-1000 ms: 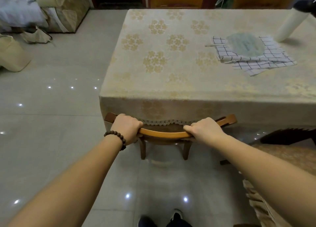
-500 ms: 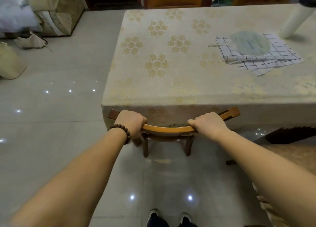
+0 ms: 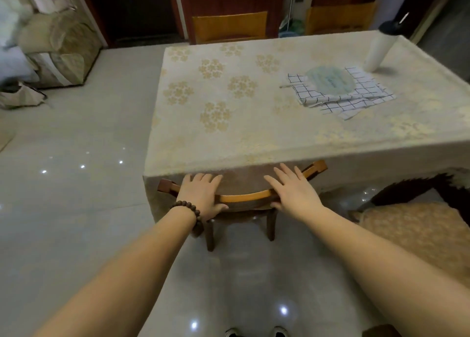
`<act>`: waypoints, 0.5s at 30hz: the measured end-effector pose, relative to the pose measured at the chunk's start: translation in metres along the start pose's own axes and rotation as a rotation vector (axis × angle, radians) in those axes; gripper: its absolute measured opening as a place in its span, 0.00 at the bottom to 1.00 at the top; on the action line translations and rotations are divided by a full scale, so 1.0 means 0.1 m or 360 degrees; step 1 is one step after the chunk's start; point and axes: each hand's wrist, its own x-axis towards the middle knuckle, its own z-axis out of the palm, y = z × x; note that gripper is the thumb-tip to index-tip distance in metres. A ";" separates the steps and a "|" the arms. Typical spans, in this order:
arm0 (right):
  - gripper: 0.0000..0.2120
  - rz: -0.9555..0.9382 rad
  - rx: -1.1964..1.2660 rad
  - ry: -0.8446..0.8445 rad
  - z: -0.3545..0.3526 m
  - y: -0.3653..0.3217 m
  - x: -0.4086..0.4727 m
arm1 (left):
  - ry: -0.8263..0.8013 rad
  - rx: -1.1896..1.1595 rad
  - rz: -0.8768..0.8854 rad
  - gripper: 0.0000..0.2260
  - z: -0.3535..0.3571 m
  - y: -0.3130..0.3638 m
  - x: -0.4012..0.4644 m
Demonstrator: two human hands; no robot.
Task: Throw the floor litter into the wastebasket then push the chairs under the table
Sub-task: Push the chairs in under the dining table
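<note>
A wooden chair [image 3: 244, 197] stands tucked under the table [image 3: 229, 143], its curved top rail against the hanging cream tablecloth. My left hand [image 3: 201, 197], with a bead bracelet on the wrist, lies over the left part of the rail, fingers stretched flat and thumb below the wood. My right hand [image 3: 292, 192] rests on the right part of the rail the same way, fingers spread. Neither hand is clenched around the rail. The chair's seat is hidden under the cloth; two rear legs show.
A second chair with a beige cushion [image 3: 419, 232] stands out from the table at my right. On the table lie a checked cloth [image 3: 361, 103], a round fan [image 3: 330, 80] and a white tumbler [image 3: 379, 49]. A crumpled bag [image 3: 20, 97] lies by the sofa [image 3: 58, 52].
The chair slid forward until its rail met the tablecloth. Both hands went from gripping the rail to lying on it with fingers spread. The view tilted up.
</note>
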 end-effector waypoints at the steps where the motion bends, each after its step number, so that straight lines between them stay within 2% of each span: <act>1: 0.35 0.0042 0.0042 0.0056 -0.03 0.03 -0.10 | 0.0069 -0.0043 0.0029 0.37 -0.05 0.10 -0.03; 7: 0.32 0.0501 0.0254 0.0235 -0.11 0.32 -0.92 | 0.0405 -0.0337 0.0248 0.32 -0.26 1.05 -0.12; 15: 0.30 0.1196 0.0491 0.0244 -0.03 0.87 -2.56 | 0.0204 -0.0503 0.0888 0.28 -0.26 2.71 -0.26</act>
